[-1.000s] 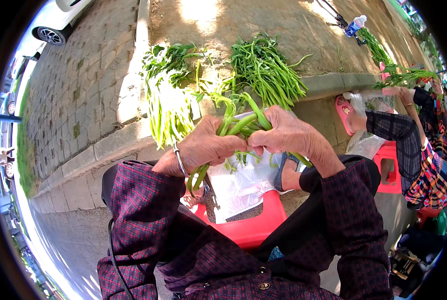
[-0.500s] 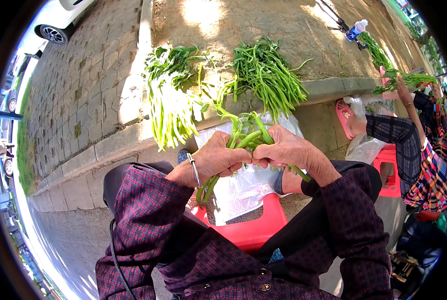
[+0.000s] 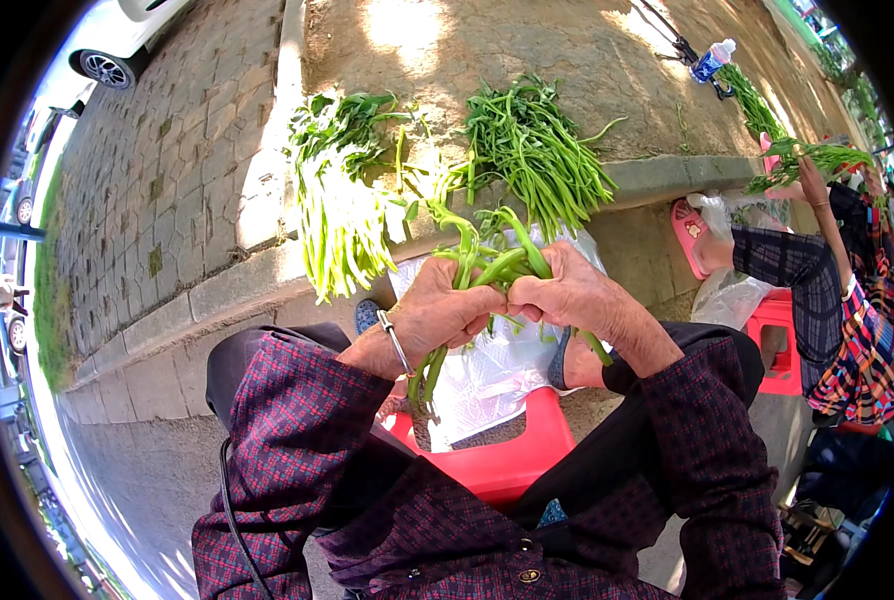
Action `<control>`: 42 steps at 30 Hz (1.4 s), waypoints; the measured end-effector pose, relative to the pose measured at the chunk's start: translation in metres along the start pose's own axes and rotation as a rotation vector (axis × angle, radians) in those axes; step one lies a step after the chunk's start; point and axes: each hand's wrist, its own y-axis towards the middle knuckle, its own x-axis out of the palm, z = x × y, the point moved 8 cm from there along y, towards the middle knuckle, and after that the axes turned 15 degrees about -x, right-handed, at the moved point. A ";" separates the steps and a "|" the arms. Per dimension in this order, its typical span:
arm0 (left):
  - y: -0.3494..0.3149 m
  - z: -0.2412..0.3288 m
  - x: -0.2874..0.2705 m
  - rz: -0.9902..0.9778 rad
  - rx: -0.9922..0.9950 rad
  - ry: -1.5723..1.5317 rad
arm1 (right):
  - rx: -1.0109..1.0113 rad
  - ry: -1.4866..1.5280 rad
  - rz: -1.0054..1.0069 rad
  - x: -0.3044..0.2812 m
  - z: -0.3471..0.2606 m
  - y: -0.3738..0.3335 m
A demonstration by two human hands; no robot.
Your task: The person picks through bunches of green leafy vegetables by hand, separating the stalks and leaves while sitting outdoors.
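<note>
Car: a white car (image 3: 102, 28) is standing at the upper left, its dark-spoked wheel (image 3: 106, 69) showing.
Paving: grey-brown blocks (image 3: 197, 150) are covering the ground near the car, with a grass strip (image 3: 55, 300) running along the far left.
Kerb: a pale stone kerb (image 3: 222, 292) is bordering the paving.
Bottle: a blue-labelled bottle (image 3: 707, 67) is sitting near a thin black pole (image 3: 679, 42).
Neighbour: a person in a multicoloured checked top (image 3: 862, 365) is wearing a pink sandal (image 3: 686, 236).
Stool: a red stool (image 3: 791, 372) is standing near that person's leg.

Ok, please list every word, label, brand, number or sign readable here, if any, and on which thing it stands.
I can read no text here.
Bottle: its blue label is too small to read.
Pink shoe: its decoration is too small to make out.
Held green stalks: none.
</note>
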 end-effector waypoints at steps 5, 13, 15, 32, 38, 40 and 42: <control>-0.001 0.001 -0.001 0.008 0.009 -0.016 | -0.024 -0.022 0.007 -0.001 -0.001 0.002; -0.002 0.007 -0.001 0.003 0.068 -0.014 | -0.055 0.018 0.080 -0.005 -0.014 0.000; -0.002 0.009 -0.002 0.013 0.087 -0.017 | -0.073 0.036 0.115 -0.006 -0.019 0.000; -0.007 0.036 -0.011 0.190 0.323 -0.151 | -0.307 0.166 0.453 -0.020 -0.038 0.007; -0.011 0.041 -0.025 0.262 0.310 -0.234 | -0.275 0.244 0.447 -0.031 -0.044 0.010; -0.010 0.043 -0.026 0.242 0.297 -0.212 | -0.231 0.155 0.416 -0.033 -0.047 0.008; -0.009 0.042 -0.025 0.230 0.273 -0.190 | -0.300 -0.027 0.424 -0.036 -0.054 0.007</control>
